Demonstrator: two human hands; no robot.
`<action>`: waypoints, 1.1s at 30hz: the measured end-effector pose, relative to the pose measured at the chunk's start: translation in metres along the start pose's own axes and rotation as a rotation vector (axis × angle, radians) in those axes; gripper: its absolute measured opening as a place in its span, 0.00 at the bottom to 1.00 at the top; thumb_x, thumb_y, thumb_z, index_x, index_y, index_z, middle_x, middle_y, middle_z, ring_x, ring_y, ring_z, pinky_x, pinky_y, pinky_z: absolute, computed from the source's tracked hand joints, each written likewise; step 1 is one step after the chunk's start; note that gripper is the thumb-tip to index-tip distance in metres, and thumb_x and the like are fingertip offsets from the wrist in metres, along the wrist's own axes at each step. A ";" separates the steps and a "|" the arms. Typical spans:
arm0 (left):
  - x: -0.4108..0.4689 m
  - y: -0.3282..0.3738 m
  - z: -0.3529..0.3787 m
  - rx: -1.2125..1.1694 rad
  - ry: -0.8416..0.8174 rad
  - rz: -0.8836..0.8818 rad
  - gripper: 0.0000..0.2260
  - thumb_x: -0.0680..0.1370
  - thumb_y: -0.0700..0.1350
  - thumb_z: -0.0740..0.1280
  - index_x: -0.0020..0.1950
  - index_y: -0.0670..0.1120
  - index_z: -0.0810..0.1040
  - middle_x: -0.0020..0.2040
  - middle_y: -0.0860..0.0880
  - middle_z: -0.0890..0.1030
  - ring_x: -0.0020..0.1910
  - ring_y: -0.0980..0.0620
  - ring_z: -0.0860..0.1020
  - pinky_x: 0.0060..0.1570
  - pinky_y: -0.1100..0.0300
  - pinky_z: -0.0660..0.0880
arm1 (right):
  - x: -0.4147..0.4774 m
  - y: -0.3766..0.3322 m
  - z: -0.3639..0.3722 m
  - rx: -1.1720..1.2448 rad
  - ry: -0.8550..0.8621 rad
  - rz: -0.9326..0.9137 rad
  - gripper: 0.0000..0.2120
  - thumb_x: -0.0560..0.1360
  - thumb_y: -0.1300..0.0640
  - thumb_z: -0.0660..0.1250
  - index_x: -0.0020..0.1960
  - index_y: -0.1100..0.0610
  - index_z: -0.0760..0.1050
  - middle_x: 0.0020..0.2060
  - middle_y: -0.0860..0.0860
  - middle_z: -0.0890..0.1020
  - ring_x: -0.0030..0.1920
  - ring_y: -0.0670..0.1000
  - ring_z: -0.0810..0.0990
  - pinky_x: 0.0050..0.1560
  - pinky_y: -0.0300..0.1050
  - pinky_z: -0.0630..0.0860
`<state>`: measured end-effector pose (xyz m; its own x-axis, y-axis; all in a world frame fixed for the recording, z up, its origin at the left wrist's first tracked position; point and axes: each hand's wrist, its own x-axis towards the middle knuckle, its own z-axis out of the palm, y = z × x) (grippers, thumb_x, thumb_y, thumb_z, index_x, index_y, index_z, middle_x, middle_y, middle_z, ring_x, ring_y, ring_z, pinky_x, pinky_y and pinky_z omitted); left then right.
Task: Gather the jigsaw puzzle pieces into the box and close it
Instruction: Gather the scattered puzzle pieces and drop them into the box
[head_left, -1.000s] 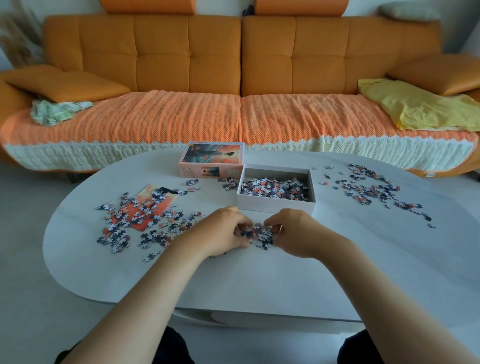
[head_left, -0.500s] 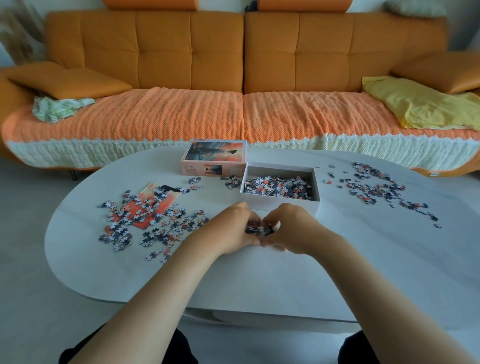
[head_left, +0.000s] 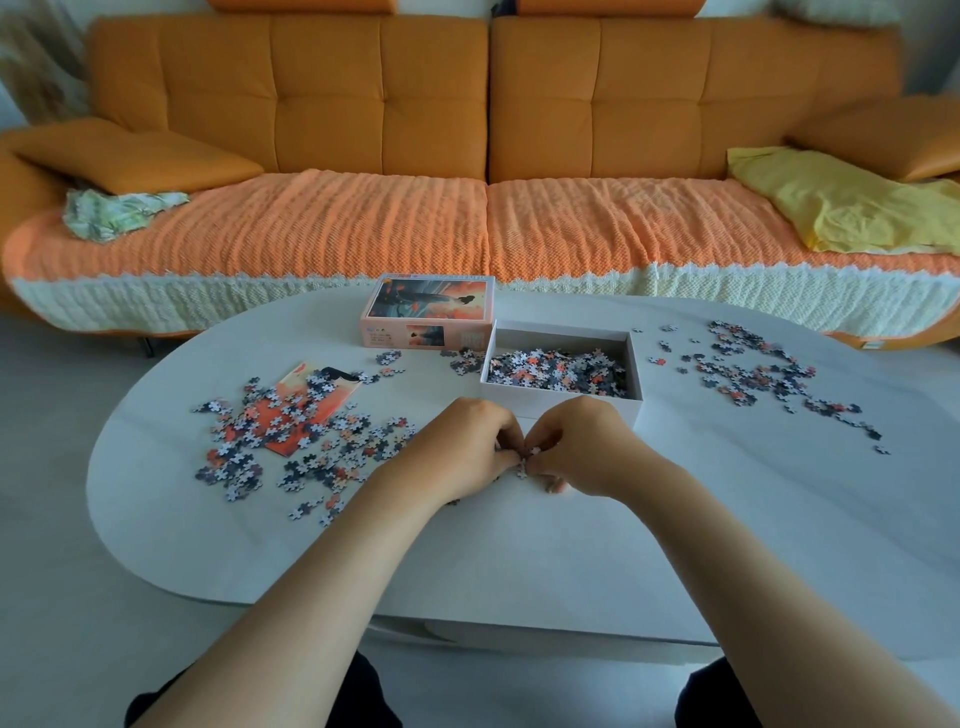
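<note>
1. Living rm: orange sofa (head_left: 384, 104) across the back, knitted orange-and-cream throw (head_left: 363, 234) over the seat. Yellow cloth (head_left: 841, 208) on the rt end, green patterned cloth (head_left: 114, 210) on the lt end beside an orange cushion (head_left: 135, 156).
2. White oval table (head_left: 519, 561) directly in front of me; both my forearms reach over its near edge.
3. Box base (head_left: 561, 402), white, open, sits mid-table toward the far side. Loose pieces in box (head_left: 558, 371) cover most of its floor.
4. Picture lid (head_left: 428, 312) lies picture-up, just lt of and behind the box base, at its far-lt corner. Can't tell if they touch.
5. Lt scatter (head_left: 244, 457): wide spread of pieces on the lt part of the table, many lying on a printed reference sheet (head_left: 283, 441).
6. Rt scatter (head_left: 758, 369): looser spread to the rt of the box base, apart from it.
7. Small clump (head_left: 465, 361) against the box base's lt wall; another tiny clump (head_left: 388, 357) in front of the lid.
8. My left hand (head_left: 462, 449) and right hand (head_left: 582, 447) are knuckles-up, side by side, just in front of the box base's near wall, fingertips meeting.
9. Grip: both hands curl round one small bunch of pieces (head_left: 524, 460); only a few white edges show btwn the fingers. Can't tell if the bunch is off the tabletop.
</note>
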<state>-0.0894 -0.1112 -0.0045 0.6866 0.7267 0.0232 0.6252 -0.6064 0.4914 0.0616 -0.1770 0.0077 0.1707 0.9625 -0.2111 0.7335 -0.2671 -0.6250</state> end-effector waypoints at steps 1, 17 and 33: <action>0.002 -0.001 -0.001 -0.019 0.005 -0.012 0.04 0.75 0.44 0.71 0.48 0.51 0.84 0.44 0.54 0.81 0.43 0.56 0.78 0.41 0.66 0.72 | 0.001 0.000 -0.002 0.032 -0.001 0.005 0.06 0.70 0.63 0.73 0.40 0.52 0.82 0.35 0.51 0.85 0.30 0.48 0.84 0.29 0.37 0.75; 0.075 0.001 -0.013 -0.126 0.239 0.042 0.08 0.80 0.42 0.65 0.54 0.45 0.84 0.49 0.50 0.83 0.47 0.54 0.79 0.49 0.59 0.75 | 0.039 0.017 -0.042 -0.107 0.394 -0.132 0.13 0.78 0.59 0.66 0.61 0.51 0.80 0.44 0.53 0.84 0.42 0.52 0.79 0.41 0.35 0.73; 0.058 0.002 0.004 0.019 0.082 0.106 0.17 0.83 0.50 0.59 0.71 0.53 0.72 0.71 0.55 0.71 0.72 0.53 0.65 0.72 0.56 0.60 | 0.034 0.050 -0.042 -0.269 0.277 -0.218 0.18 0.79 0.50 0.58 0.32 0.54 0.66 0.29 0.50 0.71 0.34 0.47 0.70 0.36 0.48 0.71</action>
<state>-0.0472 -0.0717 -0.0062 0.7168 0.6819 0.1455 0.5582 -0.6863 0.4662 0.1321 -0.1556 0.0008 0.1362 0.9813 0.1360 0.9106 -0.0699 -0.4074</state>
